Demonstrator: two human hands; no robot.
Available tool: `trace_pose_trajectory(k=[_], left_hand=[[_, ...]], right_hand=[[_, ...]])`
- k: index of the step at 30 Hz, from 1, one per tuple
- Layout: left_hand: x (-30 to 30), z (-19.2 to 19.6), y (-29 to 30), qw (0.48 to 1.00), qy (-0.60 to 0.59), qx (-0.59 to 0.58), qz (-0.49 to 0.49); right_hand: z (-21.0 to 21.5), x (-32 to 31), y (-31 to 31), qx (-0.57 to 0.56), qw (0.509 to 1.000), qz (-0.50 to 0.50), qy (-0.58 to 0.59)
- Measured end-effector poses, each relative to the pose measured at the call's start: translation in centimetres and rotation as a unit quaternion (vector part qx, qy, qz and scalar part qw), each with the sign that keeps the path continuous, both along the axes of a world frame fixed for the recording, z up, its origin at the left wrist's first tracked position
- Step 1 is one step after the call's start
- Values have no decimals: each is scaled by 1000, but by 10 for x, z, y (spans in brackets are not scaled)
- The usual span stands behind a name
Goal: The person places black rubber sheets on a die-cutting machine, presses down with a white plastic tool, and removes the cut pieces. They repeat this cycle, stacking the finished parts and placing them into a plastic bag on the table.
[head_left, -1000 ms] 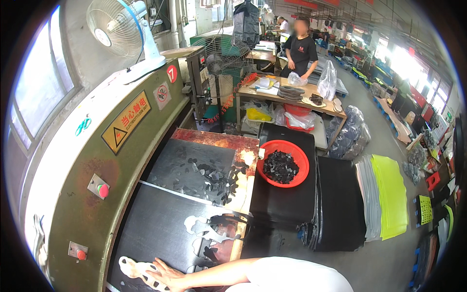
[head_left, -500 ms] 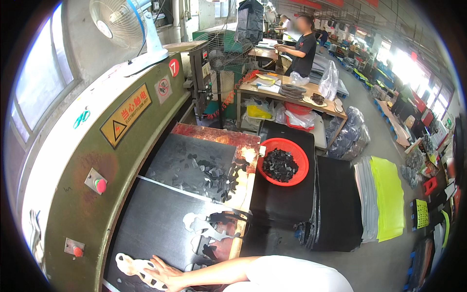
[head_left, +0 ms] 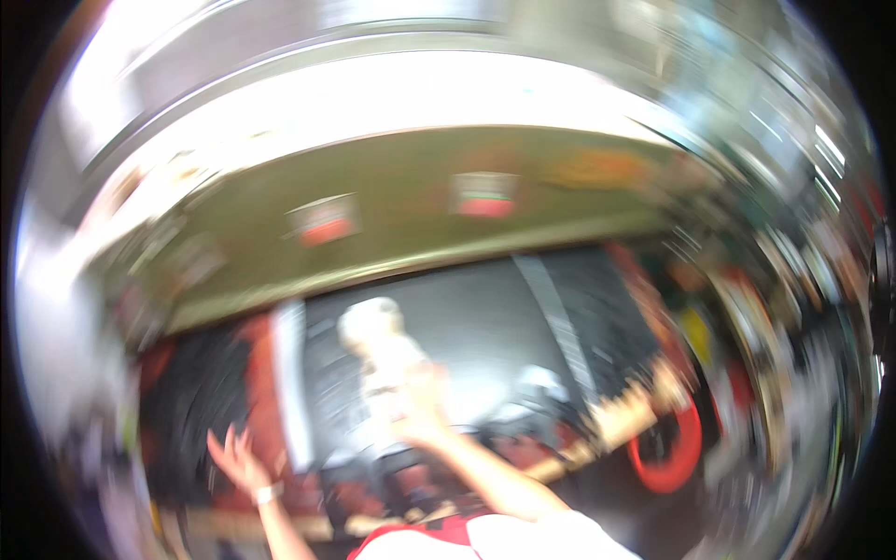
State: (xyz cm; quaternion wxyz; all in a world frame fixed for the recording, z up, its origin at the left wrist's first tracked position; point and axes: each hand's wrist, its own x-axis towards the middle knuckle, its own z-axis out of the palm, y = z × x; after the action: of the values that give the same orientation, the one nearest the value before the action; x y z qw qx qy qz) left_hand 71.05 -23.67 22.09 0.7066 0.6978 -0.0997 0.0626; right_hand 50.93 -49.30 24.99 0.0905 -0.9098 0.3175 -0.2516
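One basin (head_left: 691,437), contents blurred; left hand (head_left: 239,461) spread; right (head_left: 423,408) on white piece (head_left: 371,327), grip unclear.

A green machine (head_left: 401,196) with red buttons (head_left: 486,208) marks this as a workshop.

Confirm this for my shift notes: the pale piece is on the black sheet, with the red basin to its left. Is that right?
Not quite: the head view shows the red basin to the right of the pale piece, not its left. The pale piece is indeed on the black sheet.
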Motion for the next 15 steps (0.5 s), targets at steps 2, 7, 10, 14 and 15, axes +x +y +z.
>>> trace_pose_trajectory(k=[2, 7, 10, 14, 15], left_hand=[[25, -2, 84, 992, -55, -71, 84], [23, -7, 287, 903, 210, -97, 363], [9, -4, 349, 880, 294, -46, 372], [-5, 2, 384, 871, 298, -17, 391], [-6, 2, 387, 870, 302, -11, 390]], right_hand=[[-9, -6, -2, -31, 999, 29, -18], [-23, -17, -11, 47, 993, 89, -64], [-27, -18, -16, 73, 994, 71, -43], [-32, -23, -21, 58, 995, 78, -27], [-33, -24, -23, 65, 995, 70, -19]])
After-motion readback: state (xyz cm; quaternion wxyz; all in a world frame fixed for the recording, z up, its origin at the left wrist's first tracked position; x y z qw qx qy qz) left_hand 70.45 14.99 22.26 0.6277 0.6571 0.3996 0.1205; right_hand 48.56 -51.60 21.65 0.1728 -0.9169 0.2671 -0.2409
